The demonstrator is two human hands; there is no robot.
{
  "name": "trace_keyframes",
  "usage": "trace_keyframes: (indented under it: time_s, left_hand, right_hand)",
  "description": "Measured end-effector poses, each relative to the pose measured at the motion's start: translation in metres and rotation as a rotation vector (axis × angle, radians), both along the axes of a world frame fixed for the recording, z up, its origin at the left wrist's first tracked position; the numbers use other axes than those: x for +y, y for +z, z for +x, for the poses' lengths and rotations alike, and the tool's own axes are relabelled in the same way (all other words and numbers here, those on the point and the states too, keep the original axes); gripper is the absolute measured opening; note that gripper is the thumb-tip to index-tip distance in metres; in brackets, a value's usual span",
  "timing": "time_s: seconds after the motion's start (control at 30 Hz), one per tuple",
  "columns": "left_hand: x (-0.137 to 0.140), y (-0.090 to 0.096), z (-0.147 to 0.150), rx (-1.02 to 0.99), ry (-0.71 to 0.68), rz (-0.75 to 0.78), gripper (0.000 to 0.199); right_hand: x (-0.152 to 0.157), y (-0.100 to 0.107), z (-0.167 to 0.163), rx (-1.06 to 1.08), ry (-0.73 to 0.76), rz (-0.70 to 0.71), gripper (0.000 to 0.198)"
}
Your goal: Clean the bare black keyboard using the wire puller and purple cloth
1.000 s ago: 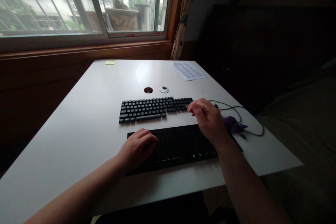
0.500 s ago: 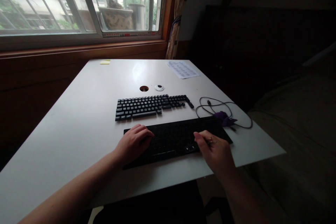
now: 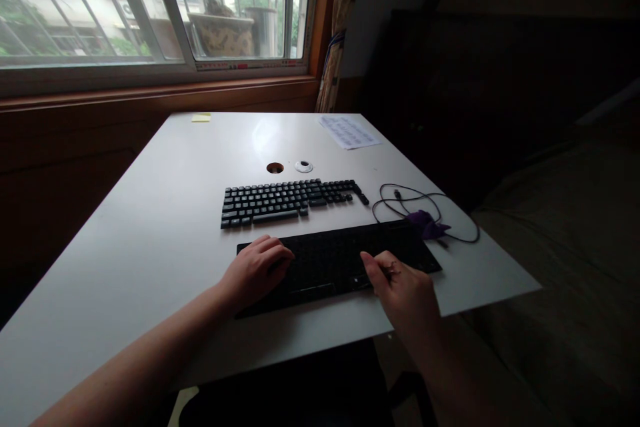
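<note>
A black keyboard base (image 3: 330,257) lies near the front edge of the desk, most of its keycaps off; a couple of small keys show near its front edge. My left hand (image 3: 260,263) is curled over its left end, fingers together and pressed on it. Above the front right part, my right hand (image 3: 403,287) is closed in a pinch with the thumb pointing left. A thin, shiny bit shows at its fingers, too small to name. Behind the base, loose black keycaps (image 3: 265,200) lie in rows like a keyboard layout.
A looped black cable (image 3: 425,197) and a purple cloth-like piece (image 3: 427,223) lie at the right. The white desk (image 3: 150,213) has a round hole (image 3: 275,168) and a white ring-shaped cover (image 3: 304,166). Printed papers (image 3: 350,132) and yellow sticky notes (image 3: 201,117) lie far back.
My right hand has shifted slightly left over the keyboard base and now covers one of the small keys seen before. My left hand stays on the left end.
</note>
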State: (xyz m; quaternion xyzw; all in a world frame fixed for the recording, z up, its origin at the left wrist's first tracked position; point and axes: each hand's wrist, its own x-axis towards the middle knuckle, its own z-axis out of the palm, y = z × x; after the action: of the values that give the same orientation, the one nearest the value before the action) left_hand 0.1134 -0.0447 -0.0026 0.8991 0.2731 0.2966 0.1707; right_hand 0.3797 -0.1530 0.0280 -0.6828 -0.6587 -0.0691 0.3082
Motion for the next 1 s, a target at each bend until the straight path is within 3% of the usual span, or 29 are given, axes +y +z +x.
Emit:
trace_keyframes:
  time_s: [0.17, 0.4, 0.5, 0.67, 0.77, 0.83, 1.0]
  left_hand:
    - [0.000, 0.000, 0.000, 0.000, 0.001, 0.006, 0.014]
    - [0.000, -0.001, -0.001, 0.019, 0.012, 0.005, 0.013]
    - [0.000, -0.002, -0.001, 0.026, 0.005, 0.003, 0.013]
    - [0.000, -0.001, 0.000, 0.037, 0.004, 0.010, 0.013]
    - [0.000, -0.002, 0.000, 0.040, 0.003, 0.011, 0.013]
    - [0.001, -0.002, -0.001, 0.041, 0.004, 0.005, 0.013]
    - [0.001, -0.002, -0.001, 0.050, 0.001, -0.006, 0.013]
  right_hand:
    - [0.002, -0.004, 0.003, 0.116, -0.027, -0.054, 0.045]
    - [0.004, -0.016, 0.025, 0.586, -0.179, -0.186, 0.044]
    - [0.000, -0.018, 0.022, 0.493, -0.147, -0.138, 0.042]
    - [-0.002, -0.013, -0.003, 0.014, -0.018, 0.049, 0.040]
    - [0.001, -0.009, -0.009, -0.110, 0.020, 0.057, 0.039]
    - [0.003, -0.008, -0.005, -0.057, 0.002, 0.006, 0.041]
    - [0.008, -0.010, 0.012, 0.334, -0.063, -0.148, 0.043]
